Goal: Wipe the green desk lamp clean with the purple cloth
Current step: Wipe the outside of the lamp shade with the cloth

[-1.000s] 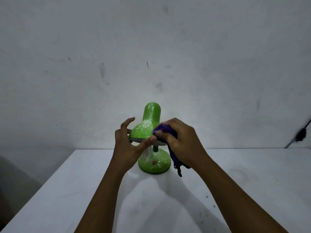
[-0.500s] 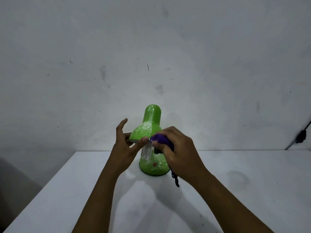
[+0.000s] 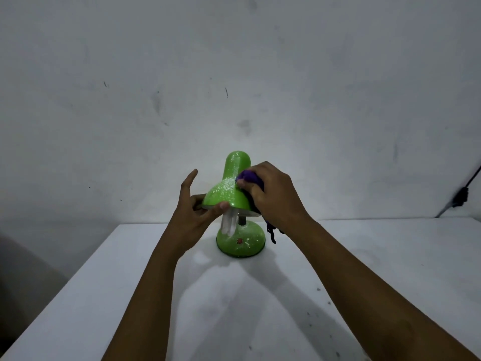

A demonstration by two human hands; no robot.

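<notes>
A green desk lamp stands on the white table, its shade speckled with white dust and a white bulb showing under the rim. My left hand pinches the shade's lower left rim between thumb and fingers, index finger pointing up. My right hand grips a bunched purple cloth and presses it against the shade's upper right side. A dark tail of the cloth hangs down beside the round base.
A grey wall rises right behind the table. A black cable with a plug runs down at the far right. White dust lies on the table around the lamp base, with dark specks at the front right.
My right hand has carried the cloth up from the shade's rim to its upper right side. The shade has tilted, exposing the bulb, and my left hand keeps its hold on the rim.
</notes>
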